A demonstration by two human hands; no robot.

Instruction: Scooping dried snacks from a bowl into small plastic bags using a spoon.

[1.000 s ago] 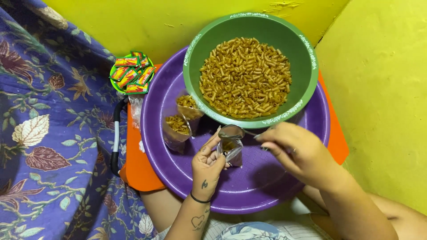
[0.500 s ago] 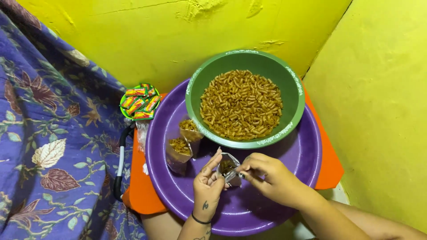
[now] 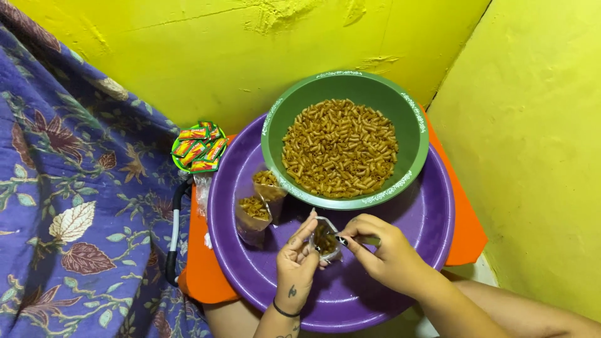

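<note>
My left hand point(image 3: 296, 261) holds a small clear plastic bag point(image 3: 326, 241) partly filled with brown macaroni snack, over the purple basin point(image 3: 375, 275). My right hand point(image 3: 383, 250) grips a metal spoon point(image 3: 341, 240) whose bowl is at the bag's mouth. A green bowl point(image 3: 413, 134) full of the same brown macaroni point(image 3: 340, 148) rests on the far part of the purple basin. Two filled small bags point(image 3: 258, 201) stand upright in the basin to the left of my hands.
A small green dish point(image 3: 179, 164) holds several red and yellow sachets, left of the basin. An orange surface point(image 3: 199, 270) lies under the basin. Yellow walls point(image 3: 538, 125) close the back and right. Purple floral fabric point(image 3: 75, 206) and a black and white handle point(image 3: 173, 235) are at left.
A second ago the spoon hung above the bag, held by its handle. My right hand has drawn in close and the spoon now meets the bag's mouth. The camera view tilted, showing more wall.
</note>
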